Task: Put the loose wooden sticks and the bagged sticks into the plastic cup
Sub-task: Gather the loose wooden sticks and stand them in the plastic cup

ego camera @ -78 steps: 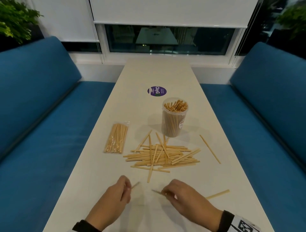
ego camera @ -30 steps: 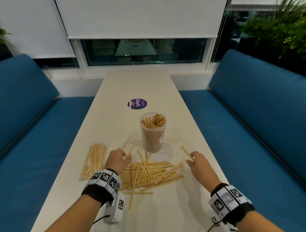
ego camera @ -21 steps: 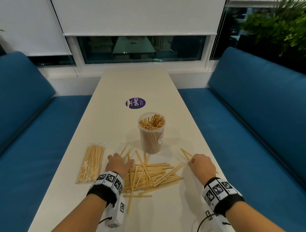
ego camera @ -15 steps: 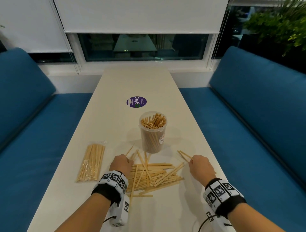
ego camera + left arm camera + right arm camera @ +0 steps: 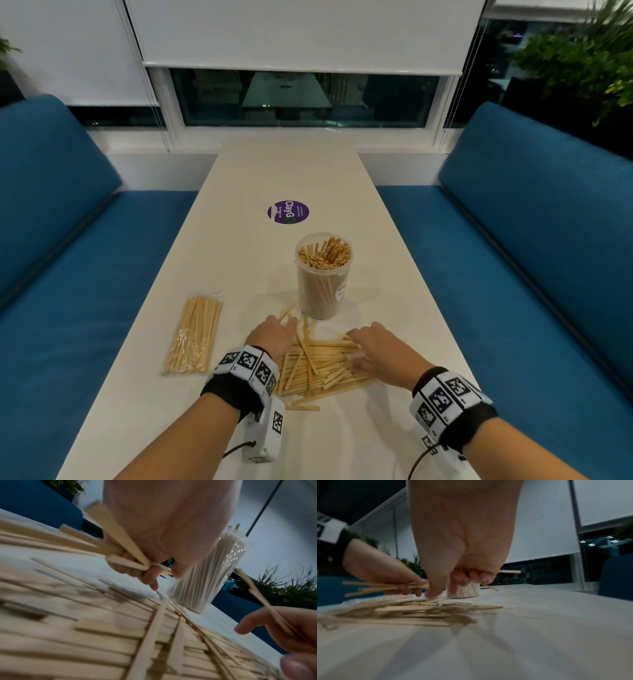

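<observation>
We see both hands low over pile of loose sticks (image 5: 318, 368) at near end of table (image 5: 394, 274). Left hand (image 5: 272, 337) at pile's left side, fingers curled round few sticks (image 5: 120, 545). Right hand (image 5: 378, 351) at pile's right side, fingers pinching couple of sticks (image 5: 508, 572). Plastic cup (image 5: 322, 277) upright just beyond pile, mid-table, packed with sticks standing on end. Bagged sticks (image 5: 193, 334) flat near left edge, apart from pile, untouched. Purple sticker (image 5: 288, 212) beyond cup.
</observation>
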The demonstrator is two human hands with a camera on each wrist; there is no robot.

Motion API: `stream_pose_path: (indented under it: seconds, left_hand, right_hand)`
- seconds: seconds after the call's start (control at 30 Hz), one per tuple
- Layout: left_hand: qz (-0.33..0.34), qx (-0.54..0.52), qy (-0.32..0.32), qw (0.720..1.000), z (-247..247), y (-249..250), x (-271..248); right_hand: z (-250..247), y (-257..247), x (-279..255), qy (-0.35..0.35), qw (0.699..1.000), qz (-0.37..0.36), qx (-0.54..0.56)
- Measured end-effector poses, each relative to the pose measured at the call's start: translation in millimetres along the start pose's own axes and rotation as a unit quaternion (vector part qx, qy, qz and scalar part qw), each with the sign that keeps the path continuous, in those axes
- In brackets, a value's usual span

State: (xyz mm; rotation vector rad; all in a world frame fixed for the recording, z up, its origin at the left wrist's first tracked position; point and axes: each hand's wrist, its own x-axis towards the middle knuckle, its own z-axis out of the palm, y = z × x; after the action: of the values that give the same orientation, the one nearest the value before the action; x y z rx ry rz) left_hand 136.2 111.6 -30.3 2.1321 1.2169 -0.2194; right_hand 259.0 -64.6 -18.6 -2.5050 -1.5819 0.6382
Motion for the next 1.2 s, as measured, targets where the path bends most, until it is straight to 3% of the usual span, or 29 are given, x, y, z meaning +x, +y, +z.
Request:
stream_pose_path:
  seconds: [0.27, 0.4, 0.67, 0.83, 1.0, 1.1, 1.2]
  left_hand:
    - [-0.007, 0.090, 0.054, 0.994, 17, 10, -3]
    - [-0.020, 0.086, 0.067, 0.994, 20, 11, -4]
    - [0.032, 0.067, 0.060, 0.995, 13, -2, -5]
    - [0.063, -0.004, 0.040, 0.997, -1, -10, -15]
    - [0.095, -0.142, 0.027, 0.985, -27, -15, -32]
    - [0.095, -0.260, 0.032, 0.960, -39, -14, -46]
    - [0.074, -0.386, 0.024, 0.919, -41, -5, -60]
  right_hand:
    - [9, -3, 2, 0.062, 0.992, -0.076, -0.085]
    - [20, 1, 4, 0.073, 0.990, -0.084, -0.084]
    - [22, -5, -5, 0.055, 0.991, -0.102, -0.067]
    - [20, -7, -10, 0.077, 0.991, -0.095, -0.052]
    - [3, -12, -22, 0.066, 0.997, -0.026, 0.043]
    - [-9, -24, -25, 0.084, 0.989, 0.001, 0.124]
    - [-23, -46, -28, 0.107, 0.962, -0.028, 0.248]
